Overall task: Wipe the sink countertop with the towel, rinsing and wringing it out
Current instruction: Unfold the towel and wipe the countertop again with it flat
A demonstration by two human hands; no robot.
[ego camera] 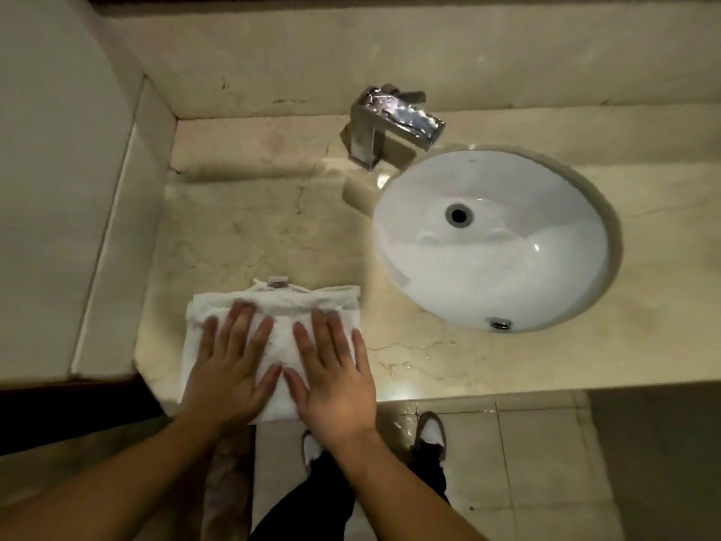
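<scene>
Head view: both hands, left (230, 369) and right (333, 378), press flat with straight fingers on the folded white terry towel (281, 306) at the beige marble table's (242, 228) front-left corner; most wiping, rinsing and wringing probably remain.

Bare forearms (117, 482), black trousers (327, 497), white-grey sneakers (429, 431).
</scene>
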